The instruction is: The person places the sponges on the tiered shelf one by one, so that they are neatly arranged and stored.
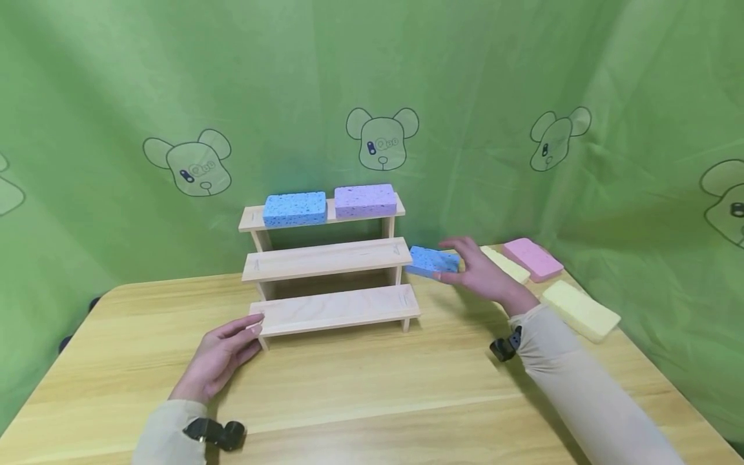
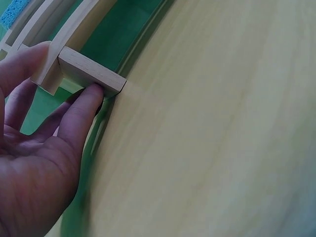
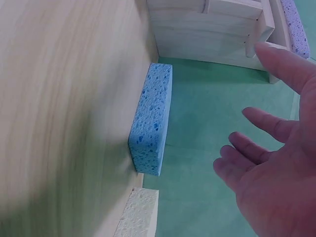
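Right hand (image 1: 479, 274) spread wide, with thumb and fingers parted, hovers by a blue sponge (image 1: 429, 261) right of centre in the head frame. Nothing is in its grasp: the right wrist view shows a gap between the fingers and that sponge, which lies on the wooden worktop (image 1: 360, 394) in the middle of that frame, apart from the stand seen at the top.

Left hand (image 1: 223, 358) is at lower left of centre in the head frame, its grip narrow on the near left corner of a three-tier wooden stand (image 1: 334, 310) — in the left wrist view one digit presses the front leg while another lies against the end of the lowest board.

On the top tier, at upper centre of the head frame, sit a speckled blue sponge (image 1: 295, 209) and, to its right, a purple sponge (image 1: 365, 201). Farther right on the worktop are a pale yellow sponge (image 1: 507, 265), partly hidden by the right hand, a pink sponge (image 1: 533, 259) just beside it, and another pale yellow sponge (image 1: 581, 310) nearer the right edge. Green cloth (image 1: 279, 71) printed with bear heads fills the background — both sleeves below are light beige.
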Tool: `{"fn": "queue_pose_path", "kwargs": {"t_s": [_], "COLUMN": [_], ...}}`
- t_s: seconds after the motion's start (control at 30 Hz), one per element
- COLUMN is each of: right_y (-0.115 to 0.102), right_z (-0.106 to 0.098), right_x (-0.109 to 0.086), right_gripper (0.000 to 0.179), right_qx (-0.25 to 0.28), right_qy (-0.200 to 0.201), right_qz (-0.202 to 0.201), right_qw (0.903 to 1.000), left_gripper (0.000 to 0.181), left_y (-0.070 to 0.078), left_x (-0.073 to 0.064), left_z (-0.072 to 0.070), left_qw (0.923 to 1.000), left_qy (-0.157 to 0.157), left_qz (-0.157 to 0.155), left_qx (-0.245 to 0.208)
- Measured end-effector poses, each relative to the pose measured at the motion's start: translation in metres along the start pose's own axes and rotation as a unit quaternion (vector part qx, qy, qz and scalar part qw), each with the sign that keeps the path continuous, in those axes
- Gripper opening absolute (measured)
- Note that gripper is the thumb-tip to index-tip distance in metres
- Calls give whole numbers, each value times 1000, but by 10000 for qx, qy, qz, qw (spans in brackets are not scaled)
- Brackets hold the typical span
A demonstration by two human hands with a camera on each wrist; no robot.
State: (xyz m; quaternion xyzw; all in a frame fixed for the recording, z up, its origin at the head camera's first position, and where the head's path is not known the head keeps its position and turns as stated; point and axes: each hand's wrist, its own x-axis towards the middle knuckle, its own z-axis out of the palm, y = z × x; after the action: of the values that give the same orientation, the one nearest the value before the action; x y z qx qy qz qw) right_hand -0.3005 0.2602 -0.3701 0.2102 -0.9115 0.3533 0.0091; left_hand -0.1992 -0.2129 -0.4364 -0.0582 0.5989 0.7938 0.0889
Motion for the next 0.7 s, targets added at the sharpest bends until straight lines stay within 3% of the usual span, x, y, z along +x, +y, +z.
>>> {"fn": "queue_pose_path", "kwargs": {"t_s": [0.3, 0.7], "right_y": [13, 29], "right_z": [2, 7], "right_x": [2, 10], "right_gripper": [77, 91], "right_qx": [-132, 130], "right_qy": [-172, -428], "right_qz": [225, 472], "right_qw": [9995, 9979], "left_gripper": [21, 21], "left_y": [-2, 1], "left_x": [0, -1], "left_z": [0, 1], "left_qw": [10000, 10000], "left_qy": [36, 71], "left_qz": [43, 43], "left_qx": [22, 43]}}
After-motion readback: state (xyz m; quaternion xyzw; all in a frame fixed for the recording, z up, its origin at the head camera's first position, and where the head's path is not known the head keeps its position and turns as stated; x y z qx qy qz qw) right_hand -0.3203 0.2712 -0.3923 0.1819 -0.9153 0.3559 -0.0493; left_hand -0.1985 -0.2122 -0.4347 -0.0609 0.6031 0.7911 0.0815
